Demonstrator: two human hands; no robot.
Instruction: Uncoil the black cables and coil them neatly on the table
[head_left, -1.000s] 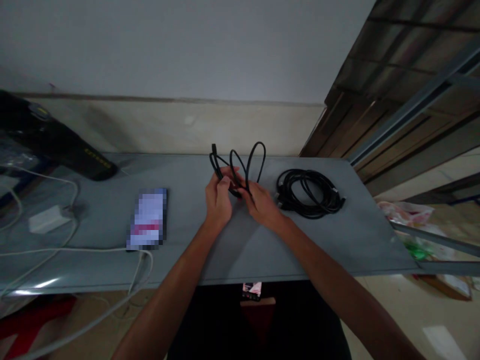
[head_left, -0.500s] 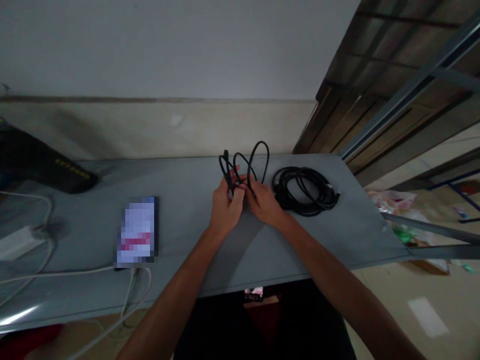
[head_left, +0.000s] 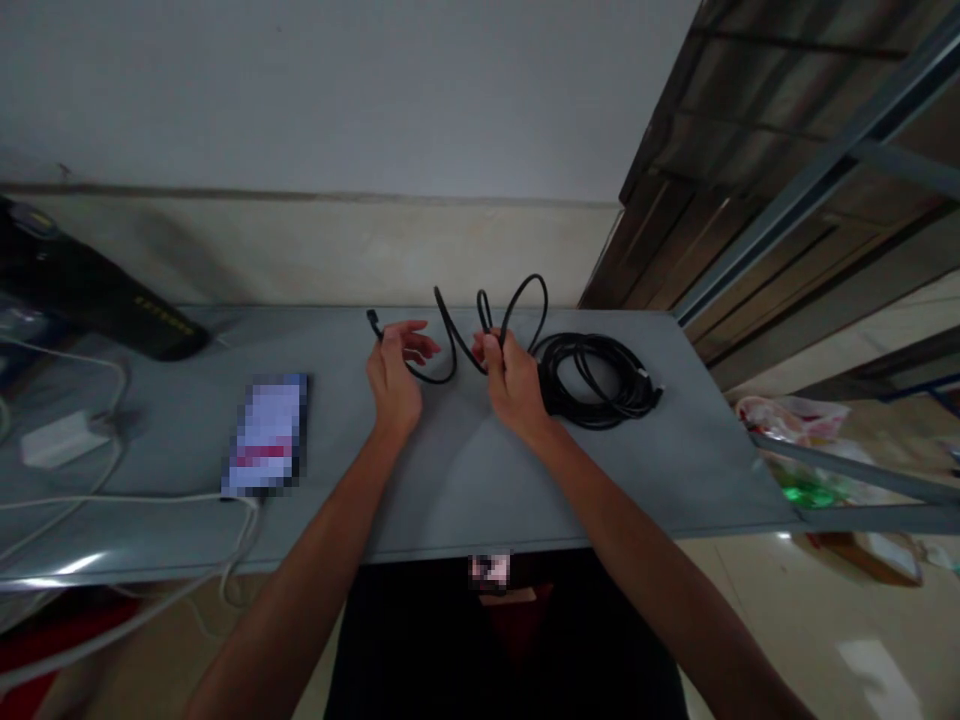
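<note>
My right hand [head_left: 517, 385] is closed around loops of a thin black cable [head_left: 452, 335], with the thumb on top. Above its fingers the loops stand up. To the left, my left hand [head_left: 395, 385] has the same cable near its end between thumb and palm, its other fingers loosely curled. The small black connector [head_left: 372, 318] sticks out past the left thumb. A slack bend of cable hangs between the two hands. Just right of my right hand lies a thick coil of black cable [head_left: 600, 425] on the grey tabletop [head_left: 465, 480].
At the left lies a phone [head_left: 266, 435] with its screen blurred, a white cord [head_left: 150, 498] running to it. Beyond are a white adapter [head_left: 60, 440] and a dark cylindrical object [head_left: 112, 290]. A metal frame [head_left: 825, 170] rises at the right; plastic bags [head_left: 795, 418] lie past the table's edge.
My left hand has moved left, away from the right hand, drawing the connector end with it. The cable between them has opened into a wider bend. The right hand still grips the loops.
</note>
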